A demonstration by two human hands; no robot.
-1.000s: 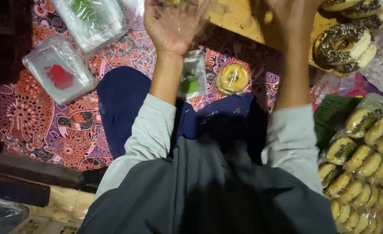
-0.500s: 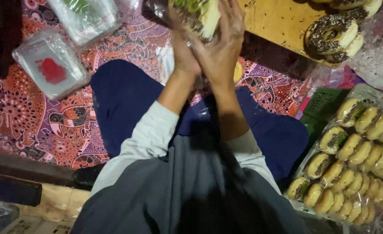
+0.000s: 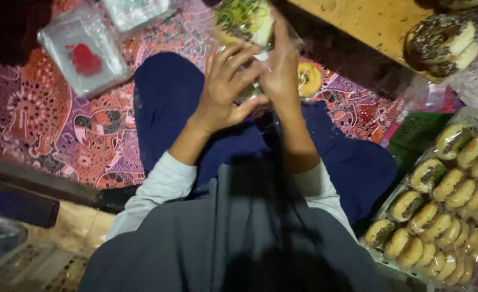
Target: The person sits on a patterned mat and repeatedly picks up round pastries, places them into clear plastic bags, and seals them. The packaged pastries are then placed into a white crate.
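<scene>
My left hand (image 3: 225, 86) and my right hand (image 3: 279, 67) are raised together in front of me, both closed around a clear plastic bag (image 3: 247, 24) that holds a doughnut with green topping. The bag sits between my palms, its upper part showing above my fingers. Below my hands are my crossed legs in dark blue trousers (image 3: 168, 103). A single yellow-glazed doughnut (image 3: 310, 78) lies on the patterned cloth just right of my right hand.
A red patterned cloth (image 3: 44, 135) covers the floor. Clear plastic boxes (image 3: 82, 57) lie at the upper left. A wooden board (image 3: 369, 21) bears chocolate-topped doughnuts (image 3: 439, 38) at the upper right. A tray of several wrapped doughnuts (image 3: 444, 205) stands at the right.
My hands were apart and reaching forward a second ago; they have come together on the bagged doughnut and drawn it back toward my lap.
</scene>
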